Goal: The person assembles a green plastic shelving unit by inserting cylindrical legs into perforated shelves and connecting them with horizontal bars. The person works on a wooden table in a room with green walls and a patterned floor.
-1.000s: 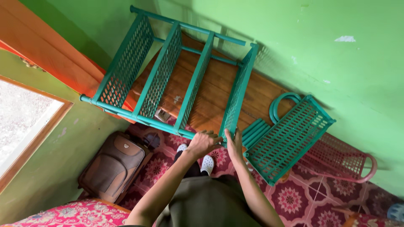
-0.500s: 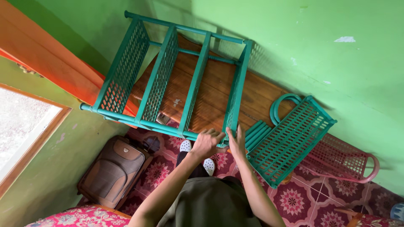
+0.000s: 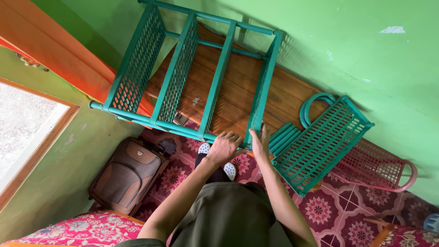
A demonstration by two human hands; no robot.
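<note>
A teal plastic rack (image 3: 183, 77) with several perforated shelves lies tipped over a brown wooden bench (image 3: 238, 91). My left hand (image 3: 224, 147) curls over the rack's near pole, close to the last shelf. My right hand (image 3: 259, 142) presses flat against the end of that last shelf (image 3: 263, 91), fingers upward. A loose teal perforated shelf (image 3: 320, 144) leans beside the bench on the right, with several loose teal poles (image 3: 283, 137) next to my right hand.
A brown suitcase (image 3: 125, 174) stands on the patterned red floor tiles at the left. A pink perforated shelf (image 3: 379, 164) lies by the green wall. An orange door (image 3: 50, 55) and a window (image 3: 23, 132) are at the left.
The view has shifted slightly and the rack sits a little higher in the picture. Both hands stay on the rack's near end.
</note>
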